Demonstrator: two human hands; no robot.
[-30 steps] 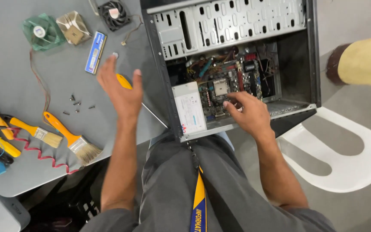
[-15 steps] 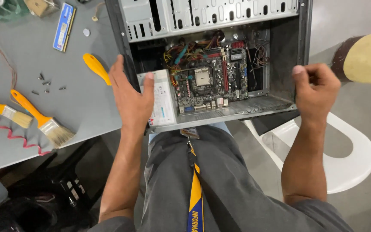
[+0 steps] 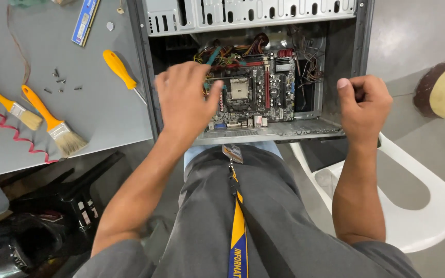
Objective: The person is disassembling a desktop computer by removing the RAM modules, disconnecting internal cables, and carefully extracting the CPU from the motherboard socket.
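left hand (image 3: 184, 100): fingers spread, empty, over motherboard (image 3: 256, 92)
right hand (image 3: 362, 103): clenched on case (image 3: 359, 46) edge
progress: case open, motherboard in place

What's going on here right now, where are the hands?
A seated person has an open computer case propped against their lap. The left hand reaches inside, over the motherboard; whether it grips anything is hidden. The right hand is closed in a fist at the case's right edge. On the grey table beside it lie a yellow-handled screwdriver, loose screws, two paintbrushes and a memory stick.
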